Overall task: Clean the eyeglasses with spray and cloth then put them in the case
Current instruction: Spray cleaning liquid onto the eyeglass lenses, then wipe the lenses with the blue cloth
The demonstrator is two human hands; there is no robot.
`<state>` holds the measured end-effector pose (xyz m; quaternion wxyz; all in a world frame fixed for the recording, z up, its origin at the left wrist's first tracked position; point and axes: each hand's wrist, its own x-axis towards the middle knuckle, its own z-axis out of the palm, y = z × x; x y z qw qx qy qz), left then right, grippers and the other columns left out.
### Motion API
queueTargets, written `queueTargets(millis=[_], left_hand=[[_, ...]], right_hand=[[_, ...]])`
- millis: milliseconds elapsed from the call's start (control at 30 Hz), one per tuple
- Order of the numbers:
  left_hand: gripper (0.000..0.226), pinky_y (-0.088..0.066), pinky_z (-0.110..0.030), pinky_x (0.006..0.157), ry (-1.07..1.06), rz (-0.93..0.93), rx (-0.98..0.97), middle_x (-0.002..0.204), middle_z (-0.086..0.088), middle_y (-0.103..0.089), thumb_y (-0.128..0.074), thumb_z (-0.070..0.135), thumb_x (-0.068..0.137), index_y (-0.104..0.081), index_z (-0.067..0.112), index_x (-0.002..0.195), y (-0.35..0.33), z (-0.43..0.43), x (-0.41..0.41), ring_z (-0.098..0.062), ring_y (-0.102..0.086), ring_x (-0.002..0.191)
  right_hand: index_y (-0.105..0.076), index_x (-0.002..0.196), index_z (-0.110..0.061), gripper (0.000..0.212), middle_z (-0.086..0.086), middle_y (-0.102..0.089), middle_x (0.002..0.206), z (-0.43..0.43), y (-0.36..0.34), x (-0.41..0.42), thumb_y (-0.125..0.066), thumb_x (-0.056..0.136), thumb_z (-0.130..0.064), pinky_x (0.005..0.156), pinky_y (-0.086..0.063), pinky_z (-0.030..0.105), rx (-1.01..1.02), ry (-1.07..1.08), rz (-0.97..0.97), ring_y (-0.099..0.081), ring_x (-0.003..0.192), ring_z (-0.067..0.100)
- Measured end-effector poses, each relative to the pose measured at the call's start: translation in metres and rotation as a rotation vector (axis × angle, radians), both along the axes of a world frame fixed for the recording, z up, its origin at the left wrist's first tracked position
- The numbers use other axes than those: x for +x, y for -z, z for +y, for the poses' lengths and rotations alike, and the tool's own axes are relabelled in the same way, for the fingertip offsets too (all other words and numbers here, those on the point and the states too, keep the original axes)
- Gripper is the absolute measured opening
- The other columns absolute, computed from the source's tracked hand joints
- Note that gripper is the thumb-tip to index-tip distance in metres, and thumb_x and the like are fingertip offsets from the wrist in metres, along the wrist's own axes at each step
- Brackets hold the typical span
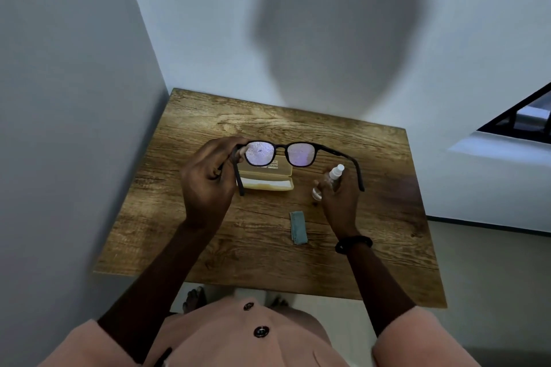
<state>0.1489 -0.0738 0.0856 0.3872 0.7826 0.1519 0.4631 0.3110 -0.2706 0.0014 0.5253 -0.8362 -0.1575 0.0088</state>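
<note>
My left hand [205, 182] grips the black-framed eyeglasses [281, 147] by the left hinge and holds them up over the table, arms unfolded toward me. Both lenses carry spray droplets. My right hand [338, 197] holds a small clear spray bottle [331, 177] with a white nozzle, tilted, just under the right arm of the glasses. An open yellow case [268, 177] lies on the table behind the left lens. A folded blue-grey cloth [299, 227] lies flat on the table between my forearms.
The small wooden table [268, 262] stands in a corner, with a wall to the left and another behind it. A dark window frame [521, 119] shows at the far right. My feet show under the table's near edge.
</note>
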Motion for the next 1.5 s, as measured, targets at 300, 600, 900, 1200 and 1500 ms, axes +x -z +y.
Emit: queueTargets(millis=[300, 600, 900, 1200, 1500], left_hand=[[0.020, -0.059, -0.034, 0.084, -0.034, 0.014, 0.038, 0.104, -0.013, -0.075, -0.065, -0.011, 0.094, -0.075, -0.004, 0.109, -0.002, 0.008, 0.010, -0.022, -0.073, 0.096], [0.018, -0.058, -0.031, 0.085, -0.024, 0.013, 0.057, 0.102, -0.014, -0.075, -0.066, -0.010, 0.094, -0.076, -0.005, 0.108, -0.001, 0.008, 0.022, -0.022, -0.073, 0.097], [0.019, -0.060, -0.039, 0.082, -0.019, 0.013, 0.052, 0.103, -0.014, -0.075, -0.066, -0.011, 0.093, -0.076, -0.005, 0.108, 0.003, 0.011, 0.025, -0.023, -0.073, 0.098], [0.020, -0.057, -0.029, 0.087, 0.001, 0.011, 0.045, 0.102, -0.014, -0.075, -0.064, -0.013, 0.094, -0.075, -0.005, 0.108, -0.004, 0.001, 0.027, -0.021, -0.073, 0.099], [0.021, -0.057, -0.030, 0.085, 0.009, 0.008, 0.045, 0.102, -0.013, -0.075, -0.062, -0.014, 0.094, -0.075, -0.005, 0.108, -0.004, -0.003, 0.016, -0.021, -0.073, 0.098]], right_hand=[[-0.060, 0.098, -0.006, 0.021, -0.005, -0.060, 0.086, 0.008, 0.014, 0.005, -0.076, 0.085, -0.010, 0.070, -0.044, 0.026, -0.082, 0.000, -0.053, -0.057, 0.077, 0.012], [-0.056, 0.120, -0.010, 0.035, 0.004, -0.066, 0.109, 0.001, 0.025, 0.004, -0.071, 0.089, -0.018, 0.079, -0.054, 0.035, -0.072, -0.064, 0.022, -0.064, 0.098, 0.014], [-0.068, 0.109, -0.011, 0.016, 0.002, -0.065, 0.108, -0.040, 0.049, -0.033, -0.066, 0.093, -0.012, 0.083, -0.048, 0.030, -0.341, 0.052, 0.016, -0.064, 0.100, 0.022], [-0.064, 0.097, -0.023, 0.010, -0.003, -0.059, 0.103, -0.015, 0.034, -0.043, -0.065, 0.090, -0.031, 0.081, -0.053, 0.035, -0.741, -0.256, 0.223, -0.061, 0.098, 0.016], [-0.057, 0.095, -0.020, 0.015, -0.002, -0.065, 0.095, -0.012, 0.023, -0.049, -0.067, 0.087, -0.027, 0.068, -0.054, 0.038, -0.742, -0.301, 0.144, -0.063, 0.086, 0.018]])
